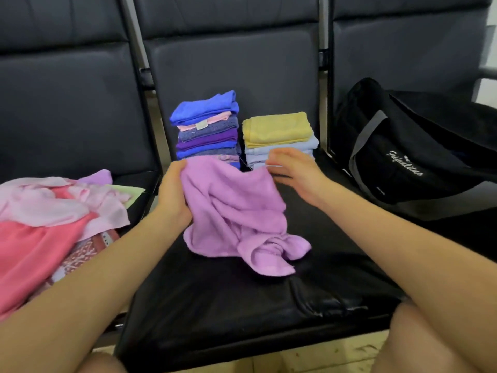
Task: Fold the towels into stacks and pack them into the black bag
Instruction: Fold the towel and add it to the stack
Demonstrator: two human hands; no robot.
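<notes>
A lilac towel (236, 216) hangs crumpled above the middle black seat (215, 297), its lower end resting on the cushion. My left hand (174, 189) grips its upper left corner. My right hand (293, 170) pinches the upper right edge, fingers blurred. Behind the towel stand two folded stacks: a tall one of blue, purple and pink towels (207, 127) and a lower one topped by a yellow towel (278, 130). The black bag (403, 157) with grey straps lies on the right seat, its opening facing up.
A loose heap of unfolded pink, coral and pale green towels (53, 211) covers the left seat. Metal frame bars (139, 63) separate the seats. My knees show at the bottom edge.
</notes>
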